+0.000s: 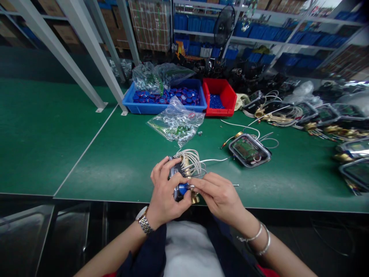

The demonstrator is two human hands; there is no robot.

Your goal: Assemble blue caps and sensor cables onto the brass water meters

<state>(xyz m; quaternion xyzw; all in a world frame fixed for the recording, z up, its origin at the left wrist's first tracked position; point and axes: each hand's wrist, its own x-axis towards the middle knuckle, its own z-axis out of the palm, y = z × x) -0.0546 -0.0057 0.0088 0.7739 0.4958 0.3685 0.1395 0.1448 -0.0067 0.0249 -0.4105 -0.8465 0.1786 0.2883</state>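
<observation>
Near the front edge of the green bench, my left hand (170, 188) is wrapped round a dark meter unit (176, 169) with brass fittings and a coil of white cable (191, 159). A small blue part (182, 189) sits at the unit's side, under my left fingers. My right hand (220, 194) is closed in a pinch beside that blue part, on a thin metal piece (190, 186). A thin rod end (236, 185) sticks out beyond my right hand. What the right fingertips cover is hidden.
Another meter unit (249, 150) with loose cables lies to the right. A plastic bag of small parts (180, 125) lies before a blue tray (164, 109) and a red bin (219, 112). More meter units (357, 173) line the right side. Grey posts (98, 57) rise at back left.
</observation>
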